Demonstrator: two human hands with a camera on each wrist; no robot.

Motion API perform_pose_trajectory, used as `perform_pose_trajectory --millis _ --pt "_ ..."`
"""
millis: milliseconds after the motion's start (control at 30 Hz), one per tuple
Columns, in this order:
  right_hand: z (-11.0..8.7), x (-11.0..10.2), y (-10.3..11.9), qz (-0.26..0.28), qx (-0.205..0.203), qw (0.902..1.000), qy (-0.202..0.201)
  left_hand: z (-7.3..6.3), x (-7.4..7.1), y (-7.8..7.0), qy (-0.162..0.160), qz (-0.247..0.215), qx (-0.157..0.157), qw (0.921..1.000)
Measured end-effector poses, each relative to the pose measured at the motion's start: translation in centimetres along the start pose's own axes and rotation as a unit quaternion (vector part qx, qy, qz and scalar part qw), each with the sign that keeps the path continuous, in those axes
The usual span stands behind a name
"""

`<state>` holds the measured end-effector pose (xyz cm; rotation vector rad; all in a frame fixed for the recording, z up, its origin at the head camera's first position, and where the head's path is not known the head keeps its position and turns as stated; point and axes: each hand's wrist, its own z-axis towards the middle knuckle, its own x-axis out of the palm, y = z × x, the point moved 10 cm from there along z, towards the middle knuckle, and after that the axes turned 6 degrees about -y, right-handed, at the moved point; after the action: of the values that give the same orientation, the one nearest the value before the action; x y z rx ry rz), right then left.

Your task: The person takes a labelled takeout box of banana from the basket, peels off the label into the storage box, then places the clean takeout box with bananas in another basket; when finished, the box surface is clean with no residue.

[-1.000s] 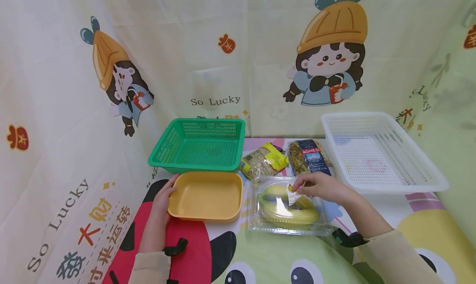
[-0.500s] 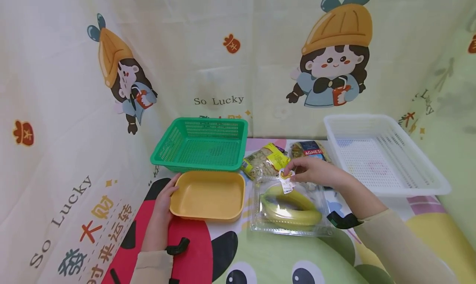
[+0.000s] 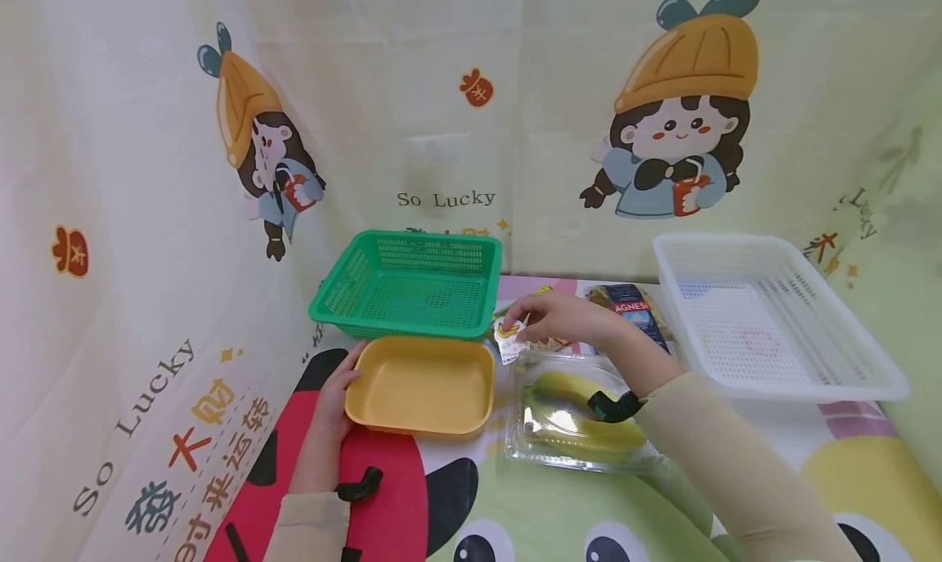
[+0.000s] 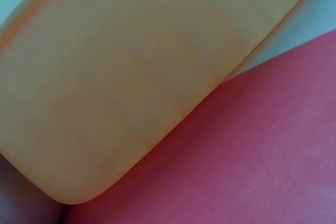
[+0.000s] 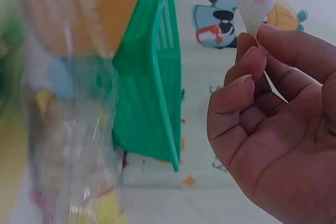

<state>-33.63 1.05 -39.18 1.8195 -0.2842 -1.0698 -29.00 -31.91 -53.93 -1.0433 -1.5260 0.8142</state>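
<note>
A cloth point(image 3: 545, 501) printed in red, green and yellow carries a yellow tub point(image 3: 419, 386) touching the left hand's point(image 3: 334, 402) fingers and a green basket point(image 3: 419, 296) just beyond them. Near the right hand's point(image 3: 567, 316) fingers lies a half-hidden bag point(image 3: 548, 343), with a clear lidded box point(image 3: 540, 456) nearer the wearer. To their right lie an AGNESI pack point(image 3: 636, 307) and, farther off, a white basket point(image 3: 736, 337).

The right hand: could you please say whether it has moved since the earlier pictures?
Yes, the right hand has moved left and forward, nearer the stationary green basket.
</note>
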Motion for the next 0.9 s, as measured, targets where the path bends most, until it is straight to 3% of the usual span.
perform_pose_trajectory --millis 200,433,700,900 --pt "3.3 2.4 1.3 -0.006 -0.005 1.0 0.005 0.2 0.2 0.1 0.0 -0.02 -0.006 0.9998" --pt "6.8 5.9 2.4 -0.003 -0.004 0.9994 0.035 0.8 -0.5 0.8 -0.013 -0.006 0.0 0.9999" --pt "9.7 10.0 3.3 0.037 -0.01 0.997 0.067 1.1 -0.8 0.8 -0.028 0.006 0.003 0.9996" --pt "11.3 13.0 3.2 0.018 0.003 0.9953 0.095 1.1 -1.1 0.8 -0.037 0.014 0.007 0.9992"
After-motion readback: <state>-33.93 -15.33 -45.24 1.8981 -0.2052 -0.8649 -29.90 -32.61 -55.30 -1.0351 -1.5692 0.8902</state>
